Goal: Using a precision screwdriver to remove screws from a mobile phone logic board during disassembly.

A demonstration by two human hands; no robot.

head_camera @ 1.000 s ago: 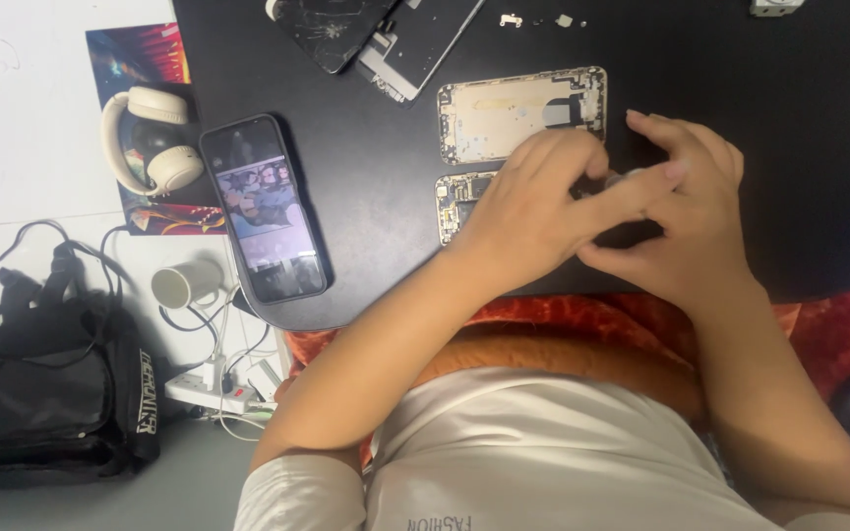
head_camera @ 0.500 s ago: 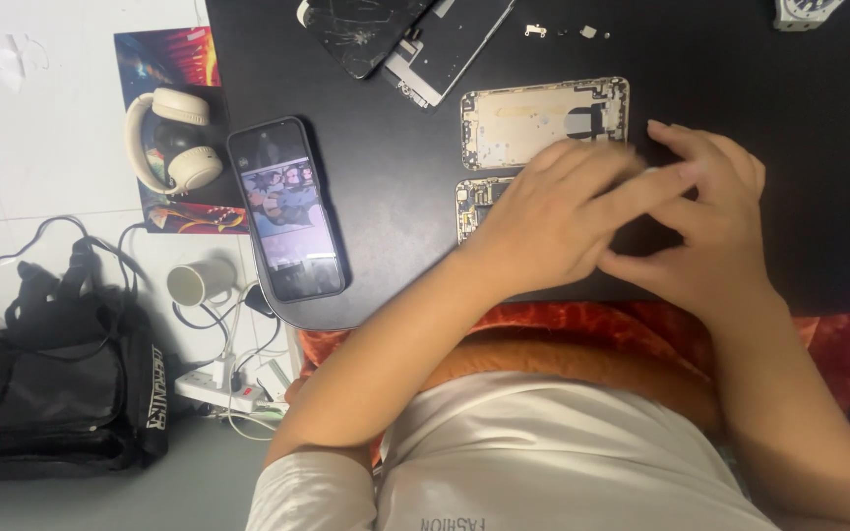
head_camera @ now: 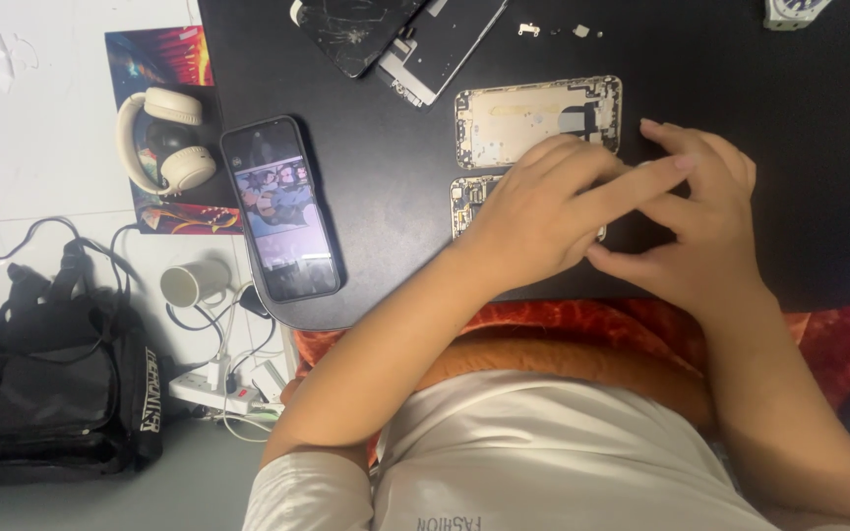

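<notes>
Nearest the camera, the left hand [head_camera: 533, 211] lies palm-down on the black round-cornered work mat [head_camera: 386, 206], its fingers stretched toward three o'clock over a small opened phone chassis with exposed circuit parts [head_camera: 466, 202]. Only that chassis's nine o'clock end shows; the rest is hidden under the hand. The right hand [head_camera: 696, 231], just at three o'clock of it, has its fingers spread and curled, and the left fingertips overlap them. Whether either hand pinches a part or a tool I cannot tell; the contact spot is covered.

The chassis looks thin, light and rigid, yet delicate: bare board, fine connectors and tiny fittings that would bend or tear under a careless press. I judge it best taken by its metal side rails, at the long edges, never by the inner components.

Just at twelve o'clock of the hands lies a pale gold empty phone back housing [head_camera: 533, 120], flat and apart from the fingers. At nine o'clock a dark smartphone with a lit screen [head_camera: 280, 209] rests near the mat's edge. Farther toward twelve o'clock are a cracked black screen panel [head_camera: 351, 29] and loose small metal bits [head_camera: 553, 30]. Off the mat at ten o'clock sit cream over-ear headphones [head_camera: 164, 138].
</notes>
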